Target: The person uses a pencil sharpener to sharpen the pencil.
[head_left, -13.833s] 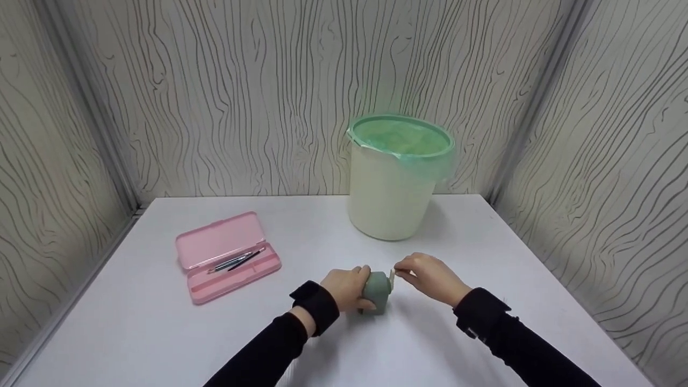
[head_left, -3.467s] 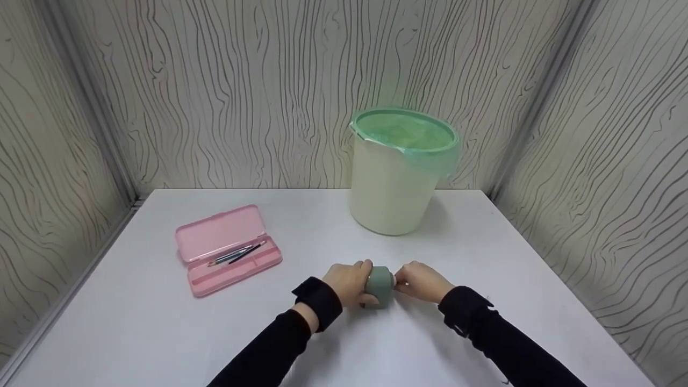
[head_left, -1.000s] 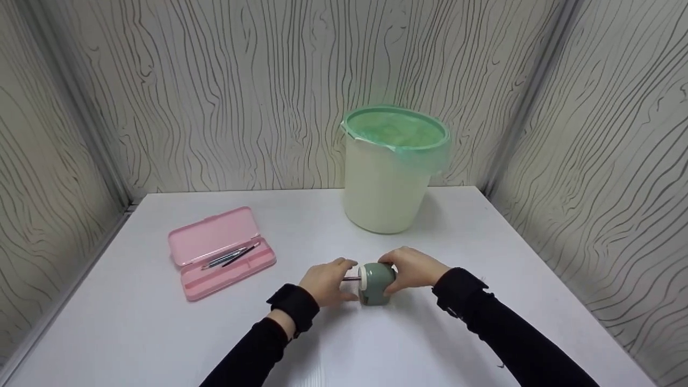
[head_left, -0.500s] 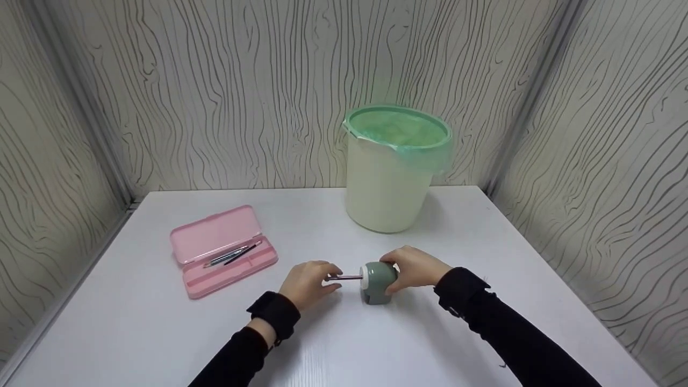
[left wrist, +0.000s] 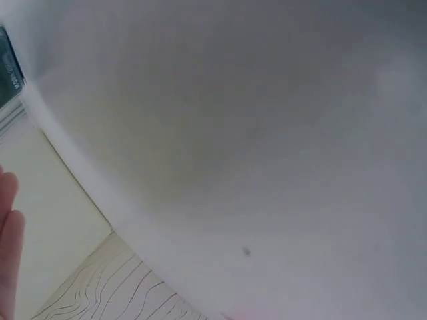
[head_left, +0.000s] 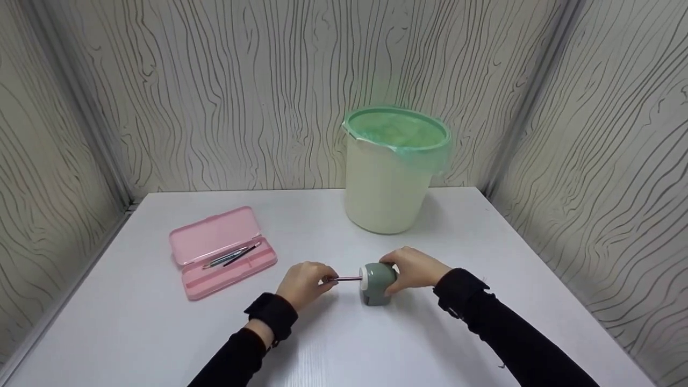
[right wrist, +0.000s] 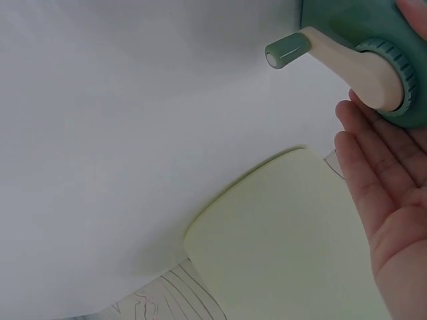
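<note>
In the head view my left hand point(head_left: 303, 282) pinches the outer end of a thin, dark reddish pencil point(head_left: 349, 278). The pencil lies level, its other end inside the white front of a green hand-crank pencil sharpener point(head_left: 380, 280). From the right, my right hand point(head_left: 416, 269) grips the sharpener's back between thumb and fingers. The right wrist view shows the cream crank point(right wrist: 347, 67) with its green knob, close above that hand's fingers point(right wrist: 363, 173). Only fingertips point(left wrist: 9, 247) of the left hand show in the left wrist view; the pencil is out of that frame.
An open pink pencil case point(head_left: 220, 236) with several pens or pencils lies at the left on the white table point(head_left: 161, 344). Behind the sharpener stands a tall cream bin point(head_left: 384, 188) with a green rim and bag liner. Patterned walls point(head_left: 269, 97) enclose the table.
Earlier my left hand held the sharpener while my right worked at its crank. My right hand then took the sharpener; my left drew back leftward and now pinches the pencil's end.
</note>
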A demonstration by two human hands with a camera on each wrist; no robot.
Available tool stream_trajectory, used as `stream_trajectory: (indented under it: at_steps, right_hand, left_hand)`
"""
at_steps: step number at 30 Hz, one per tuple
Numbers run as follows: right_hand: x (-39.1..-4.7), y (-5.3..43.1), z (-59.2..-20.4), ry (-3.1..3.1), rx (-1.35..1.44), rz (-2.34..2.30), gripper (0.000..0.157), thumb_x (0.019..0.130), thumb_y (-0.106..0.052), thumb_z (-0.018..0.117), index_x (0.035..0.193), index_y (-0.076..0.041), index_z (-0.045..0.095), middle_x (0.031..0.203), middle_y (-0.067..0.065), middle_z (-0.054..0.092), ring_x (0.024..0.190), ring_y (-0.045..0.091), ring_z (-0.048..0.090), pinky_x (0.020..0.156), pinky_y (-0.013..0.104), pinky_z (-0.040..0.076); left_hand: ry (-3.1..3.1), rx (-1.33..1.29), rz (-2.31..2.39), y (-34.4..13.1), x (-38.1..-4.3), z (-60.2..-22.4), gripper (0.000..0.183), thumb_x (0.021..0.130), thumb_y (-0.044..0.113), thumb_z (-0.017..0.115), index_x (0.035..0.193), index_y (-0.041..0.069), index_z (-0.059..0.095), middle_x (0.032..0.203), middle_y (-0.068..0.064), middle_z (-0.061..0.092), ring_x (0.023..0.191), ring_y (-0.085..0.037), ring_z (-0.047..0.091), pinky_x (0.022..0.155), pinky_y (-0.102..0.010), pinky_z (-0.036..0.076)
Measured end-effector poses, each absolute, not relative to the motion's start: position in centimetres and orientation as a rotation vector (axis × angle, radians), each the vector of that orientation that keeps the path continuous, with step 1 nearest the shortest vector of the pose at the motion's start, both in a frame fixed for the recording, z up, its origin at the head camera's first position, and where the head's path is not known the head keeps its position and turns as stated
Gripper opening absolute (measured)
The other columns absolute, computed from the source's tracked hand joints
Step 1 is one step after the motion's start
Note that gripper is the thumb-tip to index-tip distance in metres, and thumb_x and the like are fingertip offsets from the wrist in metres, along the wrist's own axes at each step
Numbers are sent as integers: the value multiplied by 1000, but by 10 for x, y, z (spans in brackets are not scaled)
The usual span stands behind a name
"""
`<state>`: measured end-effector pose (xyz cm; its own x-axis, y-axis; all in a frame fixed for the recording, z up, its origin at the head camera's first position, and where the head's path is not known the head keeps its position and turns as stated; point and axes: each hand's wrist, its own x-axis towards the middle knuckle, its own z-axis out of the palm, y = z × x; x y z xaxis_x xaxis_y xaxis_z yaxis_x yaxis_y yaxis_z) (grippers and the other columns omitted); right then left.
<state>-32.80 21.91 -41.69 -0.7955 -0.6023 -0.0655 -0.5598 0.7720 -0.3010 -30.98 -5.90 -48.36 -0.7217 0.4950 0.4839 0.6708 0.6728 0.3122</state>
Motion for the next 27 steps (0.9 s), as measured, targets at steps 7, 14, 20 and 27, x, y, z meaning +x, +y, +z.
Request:
stream_trajectory:
  at_steps: [7,14,20,27]
  right_hand:
    - [-329,220,-416,2805,-929,-405,49,70,-23,93,113,-5,75,105,4,79,91,10,65,84,31,55]
    - [-328,220,-417,2807,-938,-406,48,71,-23,92,112,-6,75,104,3,79,88,8,64,82,29,53]
    - [-328,219,-418,2809,-899,-401,49,70,-24,92,113,-7,75,105,2,78,90,9,62,84,31,52]
    - [-328,220,-418,2819,-877,-391,51,71,-27,92,114,-7,75,107,3,78,94,13,59,87,36,49]
  left_hand:
    - [-2558,-920,-661,-58,-310,-480,4,89,15,80,91,13,81,84,1,80,75,-9,73,70,-25,58]
    - [-2545,-927,-640,-59,-309,-478,5,88,15,80,91,12,82,83,1,80,75,-10,74,71,-27,59]
    - [-2549,-948,-660,-60,-310,-478,5,88,15,80,92,12,82,84,0,81,76,-10,75,71,-27,59]
    - [-2578,-936,-700,-64,-311,-476,6,89,16,80,93,12,83,85,0,81,78,-10,75,73,-27,60]
